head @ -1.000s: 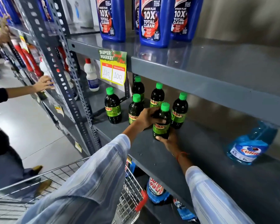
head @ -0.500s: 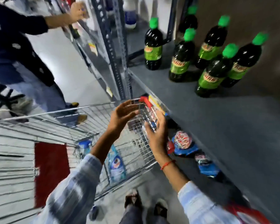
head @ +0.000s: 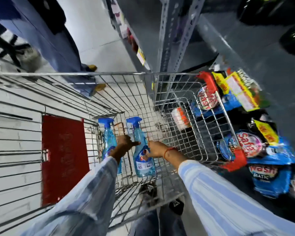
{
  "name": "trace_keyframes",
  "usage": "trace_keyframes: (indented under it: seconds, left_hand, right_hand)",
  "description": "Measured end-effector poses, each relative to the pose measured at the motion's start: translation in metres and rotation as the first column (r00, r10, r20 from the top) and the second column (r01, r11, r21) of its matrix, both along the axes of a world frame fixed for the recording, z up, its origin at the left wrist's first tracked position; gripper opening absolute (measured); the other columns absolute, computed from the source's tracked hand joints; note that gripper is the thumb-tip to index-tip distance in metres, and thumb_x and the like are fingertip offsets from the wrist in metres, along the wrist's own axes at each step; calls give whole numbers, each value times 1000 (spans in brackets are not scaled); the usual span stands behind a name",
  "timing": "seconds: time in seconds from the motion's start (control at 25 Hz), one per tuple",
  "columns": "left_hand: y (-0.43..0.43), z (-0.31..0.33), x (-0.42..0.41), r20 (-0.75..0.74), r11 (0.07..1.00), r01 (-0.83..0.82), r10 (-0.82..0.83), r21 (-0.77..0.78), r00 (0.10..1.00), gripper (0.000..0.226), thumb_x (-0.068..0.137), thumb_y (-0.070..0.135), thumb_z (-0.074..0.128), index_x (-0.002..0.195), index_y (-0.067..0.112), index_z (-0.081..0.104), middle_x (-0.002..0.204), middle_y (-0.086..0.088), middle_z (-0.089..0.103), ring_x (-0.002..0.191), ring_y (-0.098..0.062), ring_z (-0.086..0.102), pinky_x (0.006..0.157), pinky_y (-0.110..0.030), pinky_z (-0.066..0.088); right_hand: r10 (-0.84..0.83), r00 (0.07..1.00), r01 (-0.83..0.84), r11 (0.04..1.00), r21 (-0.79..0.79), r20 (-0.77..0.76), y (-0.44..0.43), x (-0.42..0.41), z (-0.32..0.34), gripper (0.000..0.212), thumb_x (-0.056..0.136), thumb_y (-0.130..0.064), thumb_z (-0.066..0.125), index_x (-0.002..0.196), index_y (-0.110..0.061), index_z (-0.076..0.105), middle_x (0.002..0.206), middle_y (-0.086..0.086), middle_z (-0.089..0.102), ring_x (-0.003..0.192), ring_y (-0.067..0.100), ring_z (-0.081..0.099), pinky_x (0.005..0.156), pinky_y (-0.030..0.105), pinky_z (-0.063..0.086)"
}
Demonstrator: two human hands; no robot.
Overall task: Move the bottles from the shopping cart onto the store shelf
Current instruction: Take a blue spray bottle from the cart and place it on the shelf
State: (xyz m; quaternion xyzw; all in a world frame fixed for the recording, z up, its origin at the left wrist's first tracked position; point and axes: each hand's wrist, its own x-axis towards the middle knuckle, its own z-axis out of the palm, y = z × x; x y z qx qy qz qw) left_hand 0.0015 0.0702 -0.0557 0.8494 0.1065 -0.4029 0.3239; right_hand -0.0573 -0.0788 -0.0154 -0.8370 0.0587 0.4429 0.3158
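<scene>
Two clear blue spray bottles with blue trigger heads stand in the wire shopping cart (head: 92,74). My left hand (head: 123,145) is down between them, over the edge of the left spray bottle (head: 107,137), fingers curled and thumb touching the neck of the right spray bottle (head: 142,160). My right hand (head: 156,149) presses against the right bottle's right side, fingers around it. The grey store shelf (head: 245,58) runs along the upper right. On it, blurred dark bottles with green caps (head: 294,40) show at the top right corner.
A red flap (head: 63,159) lies in the cart's left part. Blue detergent packs (head: 269,169) fill the lower shelf right of the cart. A perforated steel upright (head: 170,31) stands beyond the cart. Another person's legs (head: 46,36) are on the floor at the top left.
My hands left the dark bottle on the shelf, swung back over the cart's rim and dropped inside to the blue spray bottles. My view tilted down from the shelf into the cart.
</scene>
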Motion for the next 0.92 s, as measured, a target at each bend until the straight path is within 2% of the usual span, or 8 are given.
trace_keyframes:
  seconds: [0.12, 0.28, 0.36, 0.48, 0.6, 0.68, 0.8, 0.92]
  left_hand:
    - [0, -28, 1, -97, 986, -122, 111, -117, 989, 37, 70, 26, 78, 91, 0, 62, 77, -9, 55, 71, -21, 52, 64, -29, 43]
    - [-8, -37, -1, -246, 924, -302, 244, -234, 938, 18, 78, 18, 70, 69, 8, 58, 70, -7, 55, 59, -13, 51, 43, -23, 43]
    - [-6, -40, -3, -291, 915, -311, 234, -256, 928, 19, 80, 20, 69, 74, 6, 58, 67, -5, 54, 58, -12, 54, 38, -20, 44]
    - [-2, -33, -6, -298, 900, -312, 221, -305, 929, 25, 81, 22, 68, 85, -2, 61, 69, -10, 53, 53, -12, 54, 38, -19, 44]
    - [-2, -4, -6, -285, 862, -331, 230, -385, 931, 17, 83, 21, 65, 79, 6, 59, 74, -7, 56, 63, -16, 54, 42, -21, 46]
    - [-3, 32, -3, -222, 835, -318, 240, -450, 945, 12, 84, 19, 63, 74, 14, 58, 68, 0, 59, 64, -13, 55, 42, -19, 49]
    - [-10, 109, -3, -102, 789, -242, 224, -564, 969, 10, 85, 13, 61, 76, 17, 60, 73, 1, 63, 69, -10, 58, 48, -19, 53]
    - [-25, 194, -13, 32, 748, -171, 249, -641, 968, 10, 83, 9, 63, 79, 18, 59, 83, -2, 61, 65, -4, 61, 48, -19, 54]
  right_hand:
    - [136, 984, -141, 989, -37, -114, 5, 0, -40, 41, 81, -25, 66, 116, -4, 58, 122, 19, 62, 104, 31, 60, 89, 34, 48]
    - [118, 970, -134, 989, -62, -212, 9, -5, -67, 38, 81, -19, 66, 115, -3, 59, 111, 17, 65, 58, 17, 51, 51, 18, 49]
    - [113, 963, -133, 989, -65, -243, 11, -8, -75, 32, 81, -17, 65, 110, -4, 60, 104, 14, 66, 71, 25, 61, 63, 27, 55]
    - [47, 965, -65, 996, -63, -259, 11, -11, -65, 11, 84, -17, 61, 90, -8, 62, 84, 10, 63, 61, 16, 55, 57, 25, 49]
    - [-3, 984, -6, 999, -45, -181, -1, -10, -46, 33, 83, -15, 63, 113, -3, 60, 118, 20, 63, 99, 29, 61, 91, 35, 50]
    - [-18, 995, 16, 1000, -16, -97, -9, -6, -16, 38, 81, -17, 66, 115, -3, 59, 123, 20, 62, 113, 33, 58, 101, 42, 46]
    - [-90, 995, 89, 995, 33, 46, -26, -9, 38, 48, 77, -20, 71, 118, -1, 55, 123, 17, 62, 114, 31, 57, 99, 41, 48]
    - [-162, 961, 138, 983, 119, 222, -47, -28, 112, 32, 79, -16, 69, 106, -4, 59, 106, 15, 65, 97, 20, 58, 71, 28, 48]
